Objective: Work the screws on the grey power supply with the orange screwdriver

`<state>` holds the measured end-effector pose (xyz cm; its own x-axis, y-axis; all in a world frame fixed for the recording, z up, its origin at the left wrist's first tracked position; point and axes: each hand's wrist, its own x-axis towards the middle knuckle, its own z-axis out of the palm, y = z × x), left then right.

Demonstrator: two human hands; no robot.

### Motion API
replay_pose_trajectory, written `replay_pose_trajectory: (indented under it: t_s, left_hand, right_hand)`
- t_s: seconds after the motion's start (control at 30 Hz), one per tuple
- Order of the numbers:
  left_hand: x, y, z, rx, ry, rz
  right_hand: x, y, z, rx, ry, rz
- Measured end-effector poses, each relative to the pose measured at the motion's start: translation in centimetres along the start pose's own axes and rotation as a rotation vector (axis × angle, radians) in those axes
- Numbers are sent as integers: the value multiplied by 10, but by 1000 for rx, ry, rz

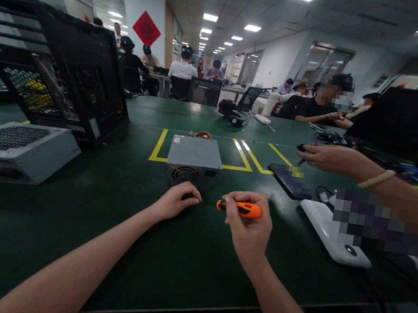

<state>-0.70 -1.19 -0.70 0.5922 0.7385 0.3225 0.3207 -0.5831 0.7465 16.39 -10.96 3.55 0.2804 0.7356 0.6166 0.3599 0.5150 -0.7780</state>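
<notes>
My right hand (251, 235) is closed around the orange and black handle of a screwdriver (248, 210), whose thin dark shaft points left toward my other hand. My left hand (175, 203) is pinched, thumb against fingertips, close to the shaft's tip. Whatever lies between those fingertips is too small to make out. Just behind my left hand a grey computer power supply (196, 153) sits on the green table (126, 265), its fan grille and socket facing me. Coloured cables show behind its top edge.
At the left stand a black computer case (97, 79) and a second power supply (48, 156). Yellow tape (158, 145) marks the table. On the right are a phone (289, 180), a white power bank-like device (332, 233), and another person's hand (325, 157) reaching in. People sit farther back.
</notes>
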Motion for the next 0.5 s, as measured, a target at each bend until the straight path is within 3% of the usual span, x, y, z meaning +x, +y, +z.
replay_pose_trajectory:
  t_s: [0.3, 0.5]
  left_hand:
    - [1, -2, 1, -168, -33, -79]
    - [1, -5, 0, -263, -37, -88]
  right_hand:
    - [0, 0, -2, 87, -141, 15]
    - [0, -4, -4, 102, -158, 10]
